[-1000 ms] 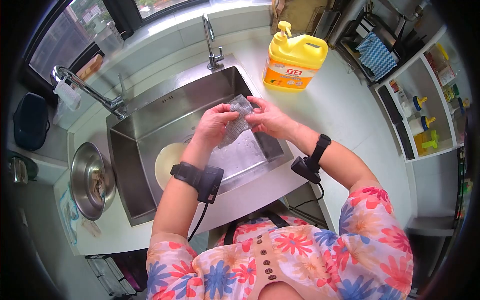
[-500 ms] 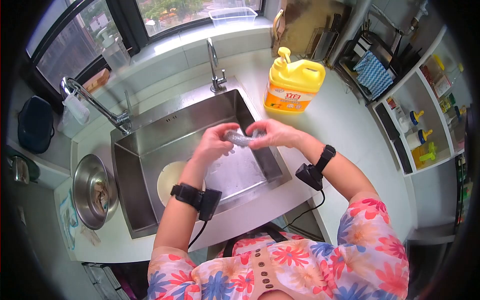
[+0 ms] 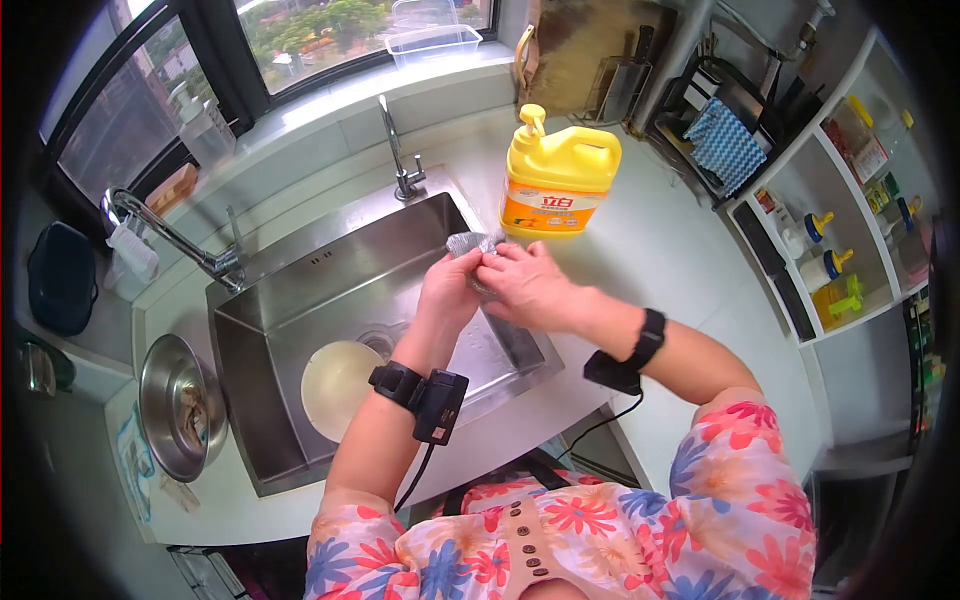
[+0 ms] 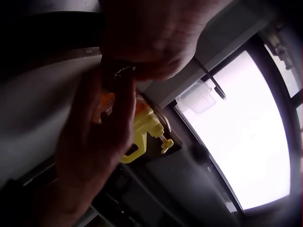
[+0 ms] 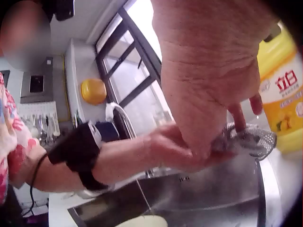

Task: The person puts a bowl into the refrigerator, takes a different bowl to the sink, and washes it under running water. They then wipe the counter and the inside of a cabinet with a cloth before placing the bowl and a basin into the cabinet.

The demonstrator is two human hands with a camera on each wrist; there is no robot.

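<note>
Over the stainless steel sink (image 3: 300, 300), my left hand (image 3: 450, 290) and right hand (image 3: 525, 285) pinch the crumpled silvery mesh cloth (image 3: 468, 243) between them.

Scrubbing cloth (image 3: 468, 243) looks like silvery metallic mesh, kinda rough and glittery. Sink (image 3: 300, 290) is brushed steel with a dull sheen, and the tap (image 3: 398, 150) is shinier chrome. Soap jug (image 3: 560, 175) is glossy yellow plastic, table (image 3: 660, 250) smooth matt white, bowl (image 3: 150, 400) polished metal, towel (image 3: 725, 140) soft checked cloth
</note>
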